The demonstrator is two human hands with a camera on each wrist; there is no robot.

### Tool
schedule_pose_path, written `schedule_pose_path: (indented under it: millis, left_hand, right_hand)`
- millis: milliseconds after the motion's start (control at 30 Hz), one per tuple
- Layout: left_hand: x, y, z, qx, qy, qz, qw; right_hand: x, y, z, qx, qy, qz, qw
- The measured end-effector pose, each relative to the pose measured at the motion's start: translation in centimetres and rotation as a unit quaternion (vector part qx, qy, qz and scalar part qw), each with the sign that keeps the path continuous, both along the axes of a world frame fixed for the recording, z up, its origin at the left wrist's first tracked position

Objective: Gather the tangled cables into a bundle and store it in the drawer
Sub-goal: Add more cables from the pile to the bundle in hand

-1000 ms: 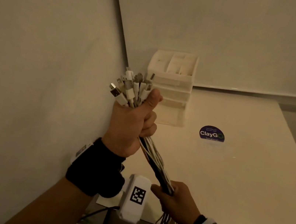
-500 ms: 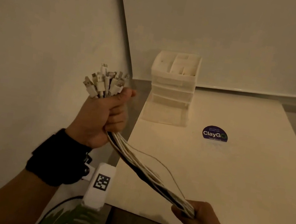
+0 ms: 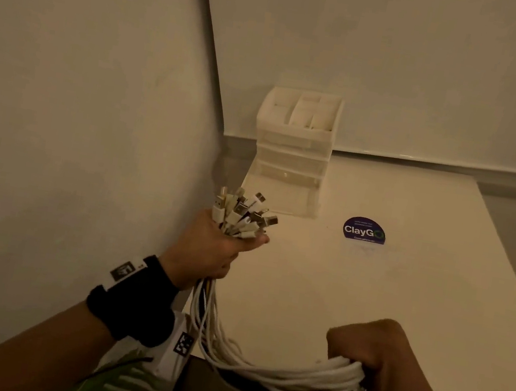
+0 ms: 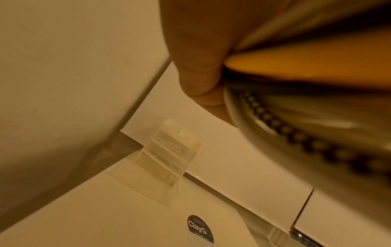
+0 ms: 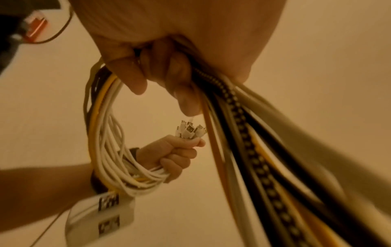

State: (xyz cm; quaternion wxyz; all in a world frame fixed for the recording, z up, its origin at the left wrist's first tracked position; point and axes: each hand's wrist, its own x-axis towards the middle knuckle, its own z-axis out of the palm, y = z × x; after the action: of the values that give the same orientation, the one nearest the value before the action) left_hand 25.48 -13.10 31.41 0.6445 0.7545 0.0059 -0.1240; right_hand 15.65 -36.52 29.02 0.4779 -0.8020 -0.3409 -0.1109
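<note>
My left hand (image 3: 214, 249) grips a bundle of mostly white cables (image 3: 256, 369) just below their plugs (image 3: 243, 215), which fan out above the fist. The bundle sags in a loop to my right hand (image 3: 380, 373), which grips it lower down over the table's near edge. In the right wrist view the cables (image 5: 105, 150) curve from my right hand (image 5: 160, 70) to the left hand (image 5: 171, 155); a yellow cable and a black-and-white braided one run among them. The small white drawer unit (image 3: 294, 147) stands at the table's back left corner, its bottom drawer (image 3: 278, 195) pulled out.
The white table (image 3: 402, 302) carries a dark round ClayGo sticker (image 3: 364, 229) right of the drawer unit. Walls close in at the left and behind. Loose dark wires hang below the table's near edge.
My left hand has dropped and moved right with the plugs, toward the drawer unit. My right hand has risen and swung right, so the taut bundle now sags in a loop.
</note>
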Motion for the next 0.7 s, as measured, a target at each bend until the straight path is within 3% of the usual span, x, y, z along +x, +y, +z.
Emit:
schedule_pose_path:
  millis: [167,300,433,533,700]
  left_hand:
    - [-0.6,-3.1,-1.4,-0.045,-0.042,0.001,0.998]
    - [-1.7,-5.6,-2.0,-0.114,-0.033,-0.046,0.992]
    - [-3.4,-8.6,-2.5,-0.164,-0.106,-0.073,0.978]
    - [-3.4,-9.8,-2.7,-0.190,-0.097,-0.062,0.975]
    - [-3.5,-9.5,-2.2,-0.202,-0.062,-0.111,0.971]
  right_hand:
    - [0.7,0.2,0.8,0.102,0.004,-0.014,0.995]
    - [0.9,0.3,1.1,0.166,0.016,-0.018,0.986]
    - [2.1,0.6,1.6,0.248,0.050,-0.042,0.967]
    - [2.9,0.5,1.3,0.324,0.083,-0.028,0.942]
    - [3.6,-0.2,1.2,0.419,0.152,-0.031,0.895]
